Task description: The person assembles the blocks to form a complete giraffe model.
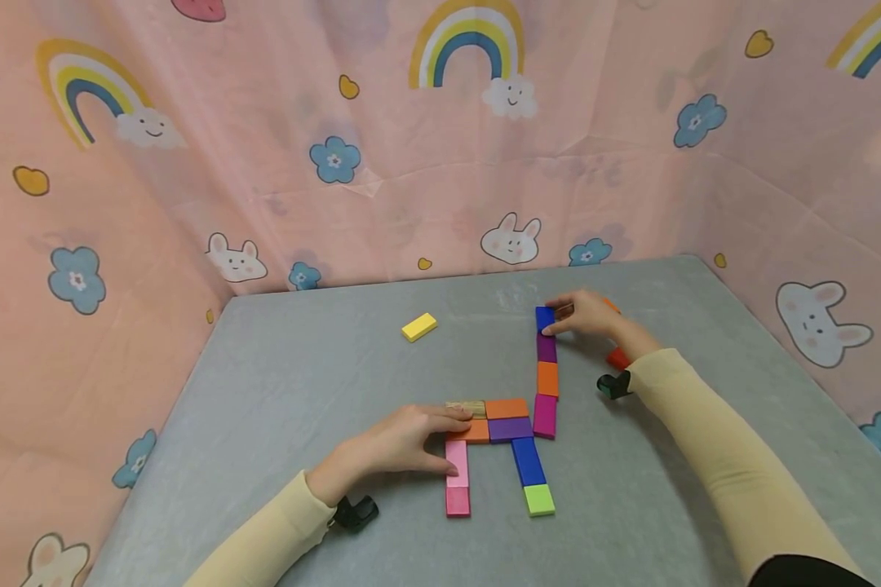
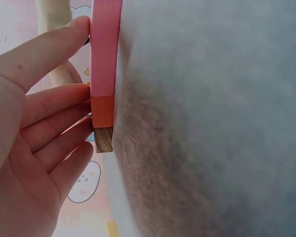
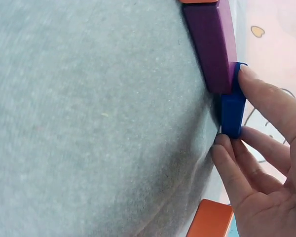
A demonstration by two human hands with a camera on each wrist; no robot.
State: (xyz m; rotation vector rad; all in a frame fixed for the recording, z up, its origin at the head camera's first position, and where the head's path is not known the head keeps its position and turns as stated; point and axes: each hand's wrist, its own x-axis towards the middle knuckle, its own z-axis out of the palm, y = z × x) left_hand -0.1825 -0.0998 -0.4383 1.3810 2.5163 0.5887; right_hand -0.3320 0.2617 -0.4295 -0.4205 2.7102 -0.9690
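Flat coloured blocks lie end to end on the grey cloth. My right hand (image 1: 586, 316) pinches a blue block (image 3: 232, 111) between thumb and fingers, at the far end of a column. Below it come a dark purple block (image 1: 546, 349), an orange block (image 1: 547, 380) and a magenta block (image 1: 545, 417). My left hand (image 1: 400, 447) rests against the lower cluster, its extended fingers on an orange block (image 2: 102, 111) and the thumb at a light pink block (image 2: 104, 49). A wood-grain block (image 2: 103, 140) borders the orange one, partly covered by the fingers in the head view.
The cluster includes a violet block (image 1: 510, 430), a second blue block (image 1: 529, 461) and a lime block (image 1: 539, 500). A yellow block (image 1: 419, 327) lies apart at back left. A red block (image 1: 618, 359) is partly behind the right wrist. A pink printed curtain (image 1: 411, 179) encloses the table.
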